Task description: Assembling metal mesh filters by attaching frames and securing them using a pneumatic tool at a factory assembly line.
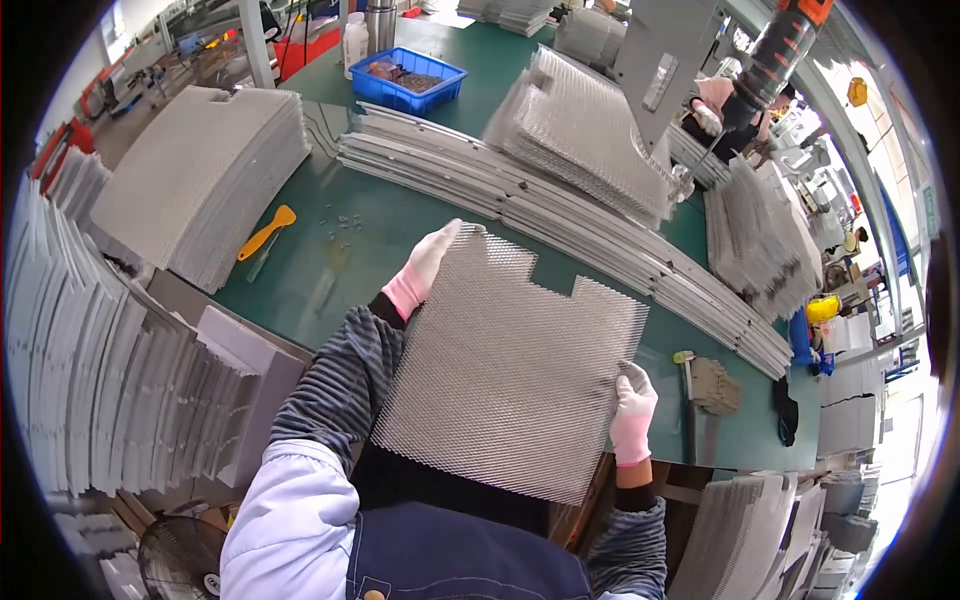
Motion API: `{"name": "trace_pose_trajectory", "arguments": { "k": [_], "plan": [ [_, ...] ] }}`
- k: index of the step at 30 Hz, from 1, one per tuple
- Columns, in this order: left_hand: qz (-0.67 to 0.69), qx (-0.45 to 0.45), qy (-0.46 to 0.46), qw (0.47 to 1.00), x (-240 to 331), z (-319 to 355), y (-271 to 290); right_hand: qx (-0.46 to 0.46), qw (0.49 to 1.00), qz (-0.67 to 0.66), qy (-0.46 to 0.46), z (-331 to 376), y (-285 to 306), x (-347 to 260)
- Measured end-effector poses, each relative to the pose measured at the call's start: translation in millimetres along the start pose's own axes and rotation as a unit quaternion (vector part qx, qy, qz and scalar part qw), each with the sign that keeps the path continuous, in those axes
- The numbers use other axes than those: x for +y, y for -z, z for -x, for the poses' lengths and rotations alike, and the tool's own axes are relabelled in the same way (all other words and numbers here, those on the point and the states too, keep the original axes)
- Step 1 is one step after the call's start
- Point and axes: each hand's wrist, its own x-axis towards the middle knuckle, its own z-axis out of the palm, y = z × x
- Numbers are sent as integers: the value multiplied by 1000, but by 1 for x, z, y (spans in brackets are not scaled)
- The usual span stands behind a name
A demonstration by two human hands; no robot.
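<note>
A silver metal mesh sheet (510, 370) with a rectangular notch in its far edge is held in front of me, tilted, partly over the green table's near edge. Gripping its far left corner is my left hand (430, 270), in a white and pink glove. My right hand (632, 412), gloved the same way, is closed on the sheet's right edge, lower down. Just beyond the sheet, long metal strips (560, 220) lie stacked in a row across the table (385, 205).
Stacks of mesh sheets stand at left (190, 160), far centre (585, 130) and right (760, 235). A yellow scraper (265, 235) and small loose parts lie left; a blue bin (440, 95) stands behind. A power driver (780, 55) hangs upper right. Another person (715, 100) works beyond.
</note>
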Motion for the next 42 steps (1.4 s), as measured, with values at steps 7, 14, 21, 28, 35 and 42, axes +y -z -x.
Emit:
{"name": "trace_pose_trajectory", "arguments": {
  "k": [7,14,21,28,35,42],
  "plan": [
    [48,-56,43,996,20,10,-20,-30,999,-36,-27,-6,1,11],
    [4,-41,91,995,27,15,-21,-11,999,4,-37,-1,-4,10],
    [-300,61,-75,949,51,22,-25,6,896,403,184,3,-19,-29],
    [-98,201,-129,966,86,15,-12,-203,978,31,-47,34,-32,-22],
    [-279,110,-49,953,104,87,-76,-135,987,66,-59,162,15,1],
    [-286,-1,-42,957,95,144,-134,-235,944,3,-230,169,77,-44]
  ]
}}
